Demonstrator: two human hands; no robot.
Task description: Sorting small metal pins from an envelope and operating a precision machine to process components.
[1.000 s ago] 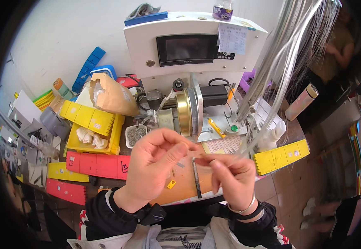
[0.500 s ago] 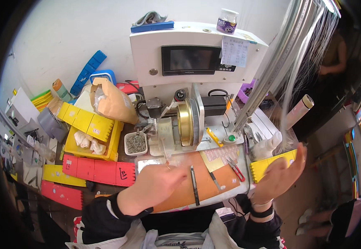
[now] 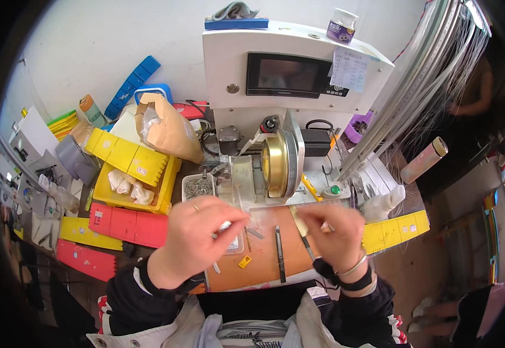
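My left hand (image 3: pixel 191 240) hovers over the left side of the orange work mat (image 3: pixel 264 267), thumb and fingertips pinched. My right hand (image 3: pixel 339 229) is above the mat's right side, its fingers curled to a pinch as well. What either pinch holds, if anything, is too fine to make out. Between the hands lie a dark pen-like tool (image 3: pixel 280 255) and a slim-bladed knife (image 3: pixel 307 248). A small yellow piece (image 3: pixel 244 262) rests near my left wrist. Behind stands a white machine with a gold wheel (image 3: pixel 273 167).
A white dish of small metal parts (image 3: pixel 198 187) and a yellow bin (image 3: pixel 168 194) stand left. Right are a green button (image 3: pixel 335 189), a white bottle (image 3: pixel 384 202) and a yellow notched strip (image 3: pixel 397 232). Clear strands (image 3: pixel 438 87) hang by a metal post. Another person is at far right.
My right hand has come left over the mat, and its spread fingers have closed. My left hand has shifted left, uncovering the small yellow piece. The red-handled snips are now hidden.
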